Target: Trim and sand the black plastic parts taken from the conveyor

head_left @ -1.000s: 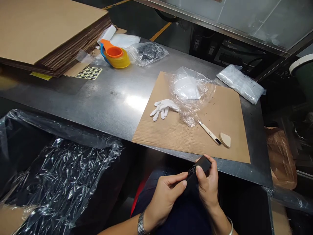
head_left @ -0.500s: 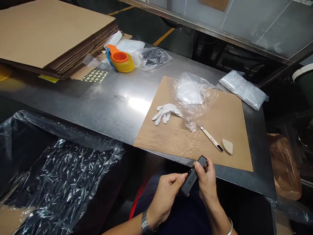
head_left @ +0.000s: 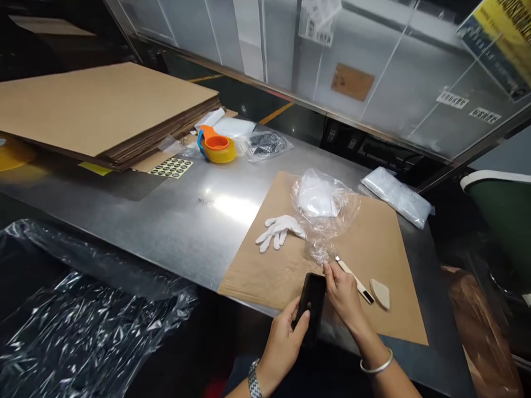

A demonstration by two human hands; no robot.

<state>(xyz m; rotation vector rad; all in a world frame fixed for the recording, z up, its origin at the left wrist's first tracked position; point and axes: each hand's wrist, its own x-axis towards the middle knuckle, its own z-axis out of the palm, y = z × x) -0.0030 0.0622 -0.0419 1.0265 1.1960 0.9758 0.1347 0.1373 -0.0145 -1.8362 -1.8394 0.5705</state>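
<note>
A small flat black case (head_left: 312,302) is held upright over the front edge of the cardboard sheet (head_left: 381,249). My left hand (head_left: 286,340) grips its lower half from below, thumb on its face. My right hand (head_left: 342,296) pinches its upper right edge. Just right of that hand lie a slim white craft knife (head_left: 360,283) and a beige wedge-shaped piece (head_left: 380,293). Behind them are a white glove (head_left: 279,229) and a crumpled clear plastic bag (head_left: 326,213) with something white inside.
The steel table (head_left: 182,226) carries a cardboard stack (head_left: 99,105), an orange-and-yellow tape dispenser (head_left: 216,148), a sticker sheet (head_left: 171,167) and sealed plastic bags (head_left: 396,194). A black bin lined with clear plastic (head_left: 78,337) stands at the left front. A green bin (head_left: 504,210) is at right.
The view has tilted upward. Both hands have lifted the black case from my lap over the cardboard's front edge and turned it so its broad face shows.
</note>
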